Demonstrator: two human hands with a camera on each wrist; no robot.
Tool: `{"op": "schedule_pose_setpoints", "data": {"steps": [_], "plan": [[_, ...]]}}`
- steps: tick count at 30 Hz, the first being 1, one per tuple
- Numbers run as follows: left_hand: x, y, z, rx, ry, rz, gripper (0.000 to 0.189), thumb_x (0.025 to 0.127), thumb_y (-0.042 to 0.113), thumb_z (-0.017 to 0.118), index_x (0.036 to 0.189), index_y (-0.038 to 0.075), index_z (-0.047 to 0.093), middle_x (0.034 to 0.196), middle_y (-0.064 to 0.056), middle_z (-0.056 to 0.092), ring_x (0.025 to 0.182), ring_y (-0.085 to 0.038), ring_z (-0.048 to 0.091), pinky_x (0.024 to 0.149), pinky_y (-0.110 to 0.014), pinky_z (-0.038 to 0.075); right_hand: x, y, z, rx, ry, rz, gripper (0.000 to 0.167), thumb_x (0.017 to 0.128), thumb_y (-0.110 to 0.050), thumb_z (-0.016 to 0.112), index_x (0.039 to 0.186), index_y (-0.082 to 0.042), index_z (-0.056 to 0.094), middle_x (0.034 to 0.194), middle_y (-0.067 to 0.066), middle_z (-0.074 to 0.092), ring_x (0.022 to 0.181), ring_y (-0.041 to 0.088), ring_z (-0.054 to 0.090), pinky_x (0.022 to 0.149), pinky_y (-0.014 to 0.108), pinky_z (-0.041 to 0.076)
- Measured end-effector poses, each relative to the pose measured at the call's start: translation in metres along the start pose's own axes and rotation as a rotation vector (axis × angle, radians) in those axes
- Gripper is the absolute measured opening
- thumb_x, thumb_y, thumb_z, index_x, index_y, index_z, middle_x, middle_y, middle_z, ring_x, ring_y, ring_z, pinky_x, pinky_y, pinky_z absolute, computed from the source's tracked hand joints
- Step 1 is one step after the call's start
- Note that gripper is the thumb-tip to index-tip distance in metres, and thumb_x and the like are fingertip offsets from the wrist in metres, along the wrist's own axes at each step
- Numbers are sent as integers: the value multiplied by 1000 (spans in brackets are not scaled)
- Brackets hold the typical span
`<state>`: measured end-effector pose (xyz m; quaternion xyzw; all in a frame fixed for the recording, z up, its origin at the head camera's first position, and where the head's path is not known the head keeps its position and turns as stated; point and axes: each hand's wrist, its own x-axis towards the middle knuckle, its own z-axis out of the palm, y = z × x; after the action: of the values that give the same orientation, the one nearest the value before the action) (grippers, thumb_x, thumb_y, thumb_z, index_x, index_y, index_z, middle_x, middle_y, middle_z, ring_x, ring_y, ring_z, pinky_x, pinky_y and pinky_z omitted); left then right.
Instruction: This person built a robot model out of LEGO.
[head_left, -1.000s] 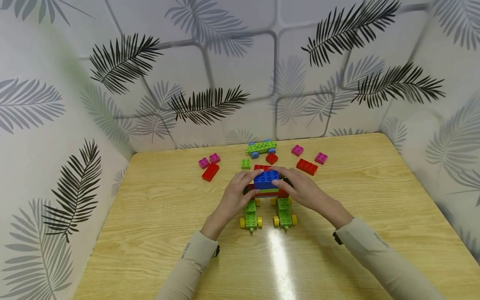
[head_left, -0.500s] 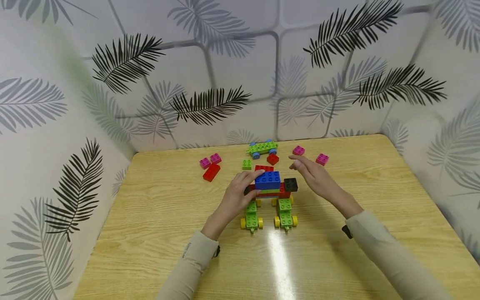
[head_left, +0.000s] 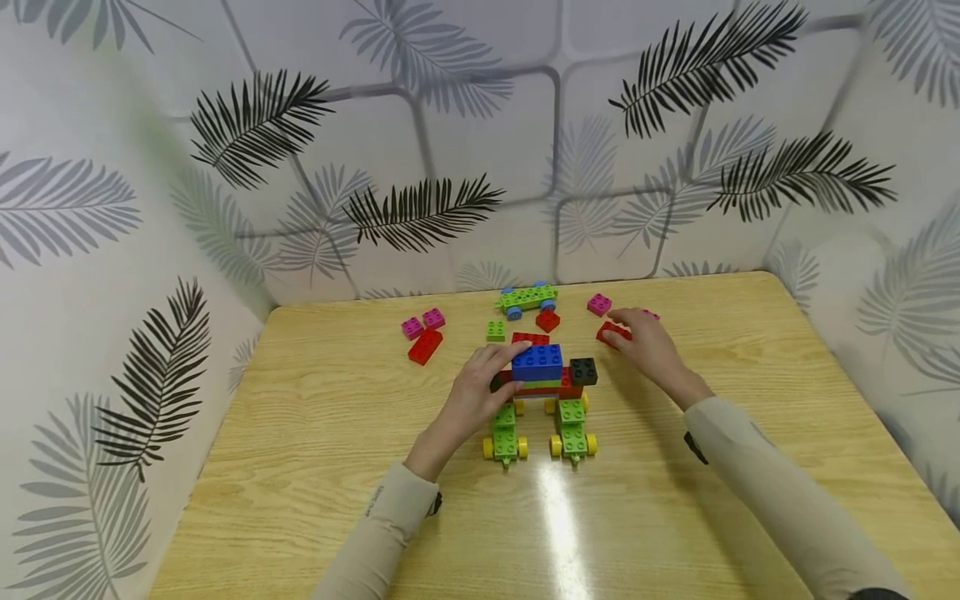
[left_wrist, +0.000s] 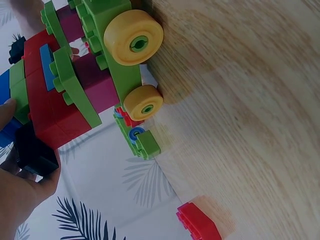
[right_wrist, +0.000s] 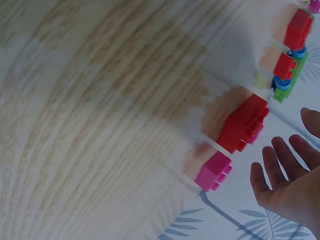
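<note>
My left hand [head_left: 476,383] grips the left end of a toy-brick build [head_left: 537,360], thumb at the near side of its blue top brick and fingers over the top. Red and green layers lie below the blue. A black brick [head_left: 582,371] juts from the right end, another [left_wrist: 37,152] from the end by my left hand. Two green wheeled bases [head_left: 572,429] with yellow wheels carry it. My right hand [head_left: 651,346] reaches over a red brick [head_left: 608,331] at the right; in the right wrist view its fingers are spread, apart from that red brick [right_wrist: 242,122].
Behind the build stand a green car base [head_left: 527,297] with blue wheels, a small red brick [head_left: 547,321] and a green brick [head_left: 496,331]. Pink bricks [head_left: 433,317] and a red brick [head_left: 425,346] lie left, another pink brick [head_left: 599,304] right. A patterned wall borders the wooden table [head_left: 315,433].
My right hand has let go of the build's right end and moved right and back to the red brick, uncovering the black brick. My left hand has stayed on the build.
</note>
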<state>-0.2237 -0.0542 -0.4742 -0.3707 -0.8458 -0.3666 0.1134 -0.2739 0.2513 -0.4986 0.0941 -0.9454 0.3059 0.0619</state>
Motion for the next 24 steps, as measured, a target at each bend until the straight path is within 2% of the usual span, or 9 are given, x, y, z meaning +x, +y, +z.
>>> {"op": "schedule_pose_setpoints", "data": {"steps": [4, 10, 17, 24], "plan": [[-1, 0, 0, 4, -11, -14, 58, 88, 8, 70, 141, 17, 48, 124, -8, 56, 117, -25, 51, 97, -43, 46, 5, 6, 7, -91, 0, 9, 44, 92, -15, 67, 128, 8, 55, 124, 28, 56, 113, 43, 51, 97, 56, 41], [-1, -1, 0, 4, -10, -13, 59, 87, 8, 70, 141, 17, 47, 123, -8, 57, 115, -25, 51, 97, -42, 46, 9, 11, 15, -150, -18, 30, 47, 90, -16, 69, 128, 7, 54, 122, 28, 55, 111, 43, 52, 95, 56, 42], [0, -2, 0, -2, -26, -21, 60, 87, 7, 70, 141, 19, 47, 123, -7, 56, 115, -24, 51, 97, -41, 46, 7, 13, 18, -133, -80, 98, 49, 90, -13, 69, 131, 5, 50, 121, 28, 54, 107, 41, 54, 91, 55, 46], [-1, 0, -1, -1, -25, -27, 61, 87, 7, 71, 141, 19, 46, 124, -7, 56, 116, -24, 51, 97, -41, 46, 7, 14, 18, -106, -100, 58, 42, 89, -6, 68, 126, 5, 52, 117, 28, 57, 106, 41, 56, 89, 55, 47]]}}
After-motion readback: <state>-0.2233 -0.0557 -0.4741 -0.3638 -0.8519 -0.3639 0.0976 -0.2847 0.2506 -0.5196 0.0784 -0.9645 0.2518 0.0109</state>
